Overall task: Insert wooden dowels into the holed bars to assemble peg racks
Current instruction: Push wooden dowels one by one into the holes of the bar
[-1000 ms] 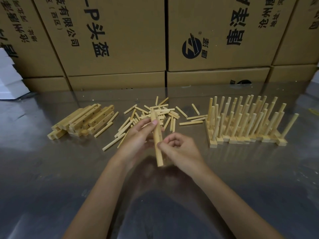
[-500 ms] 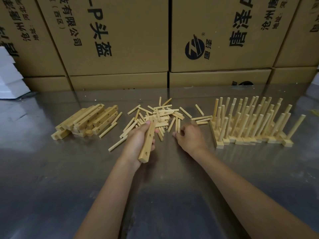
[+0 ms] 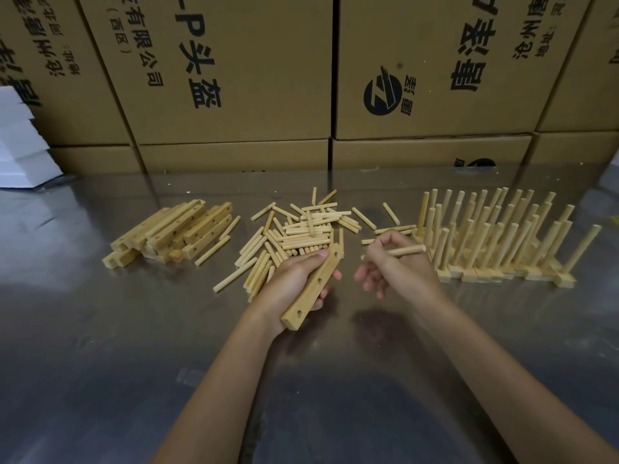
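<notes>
From the head camera, a shiny grey table (image 3: 100,329) is seen from above, with two bare arms reaching over it. A holed wooden bar (image 3: 313,289) is held in the left hand (image 3: 294,283), with the fingers curled round it. The bar is tilted, its near end low and its far end pointing up toward the pile of loose dowels (image 3: 301,229). Round holes can be seen along the side of the bar. One dowel (image 3: 400,252) is pinched in the right hand (image 3: 397,266) between the thumb and the bent fingers, and it is pointed out to the right. The two hands are close together but not touching.

The loose dowels are heaped in the middle of the table, just behind the left hand. A stack of holed bars (image 3: 174,234) is lying to the left of that heap. On the right, a row of finished peg racks (image 3: 495,239) is standing, with many pegs sticking up. Big brown cardboard boxes (image 3: 234,78) with black print are stacked at the back of the table. Some white foam blocks (image 3: 20,145) are seen at the far left edge.
</notes>
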A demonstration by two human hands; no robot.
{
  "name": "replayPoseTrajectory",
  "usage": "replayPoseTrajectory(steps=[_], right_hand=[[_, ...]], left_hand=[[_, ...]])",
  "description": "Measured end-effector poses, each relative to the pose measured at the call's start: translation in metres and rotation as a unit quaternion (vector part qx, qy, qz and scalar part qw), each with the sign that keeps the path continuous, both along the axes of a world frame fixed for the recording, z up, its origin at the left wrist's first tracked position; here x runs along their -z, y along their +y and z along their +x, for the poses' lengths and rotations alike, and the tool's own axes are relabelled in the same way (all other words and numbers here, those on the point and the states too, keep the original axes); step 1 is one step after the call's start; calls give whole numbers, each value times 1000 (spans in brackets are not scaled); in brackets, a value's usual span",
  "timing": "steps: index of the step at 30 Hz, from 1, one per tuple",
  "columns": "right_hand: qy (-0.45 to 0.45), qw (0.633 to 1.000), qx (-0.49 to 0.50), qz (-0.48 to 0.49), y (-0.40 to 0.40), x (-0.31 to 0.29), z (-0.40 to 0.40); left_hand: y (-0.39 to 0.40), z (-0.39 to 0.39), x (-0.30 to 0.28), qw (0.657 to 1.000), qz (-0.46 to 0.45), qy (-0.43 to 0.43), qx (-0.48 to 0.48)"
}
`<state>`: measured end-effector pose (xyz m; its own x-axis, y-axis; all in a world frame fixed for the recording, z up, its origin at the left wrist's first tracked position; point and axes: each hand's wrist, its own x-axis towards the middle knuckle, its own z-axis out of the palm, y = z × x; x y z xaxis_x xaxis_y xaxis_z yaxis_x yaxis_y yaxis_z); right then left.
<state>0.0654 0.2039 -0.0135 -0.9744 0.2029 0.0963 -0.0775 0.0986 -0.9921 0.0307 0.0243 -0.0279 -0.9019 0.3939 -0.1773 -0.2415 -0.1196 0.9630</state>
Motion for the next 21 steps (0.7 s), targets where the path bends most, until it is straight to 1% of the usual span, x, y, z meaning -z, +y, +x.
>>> replayPoseTrajectory(steps=[2, 3, 8, 16, 18, 21], right_hand=[[20, 999, -18, -28, -2, -2, 4], [31, 999, -21, -24, -3, -2, 5], [101, 994, -23, 43, -4, 5, 6], [127, 986, -19, 106, -5, 13, 4], [129, 987, -18, 98, -5, 14, 4], [142, 989, -10, 49, -9, 16, 6]], left_hand=[[-1, 0, 0, 1000, -5, 5, 12], [-1, 1, -1, 1000, -12, 8, 20], [0, 3, -3, 998, -26, 26, 60], [2, 5, -2, 997, -45, 32, 49], [2, 6, -2, 998, -47, 30, 42], [5, 9, -2, 998, -50, 28, 16]])
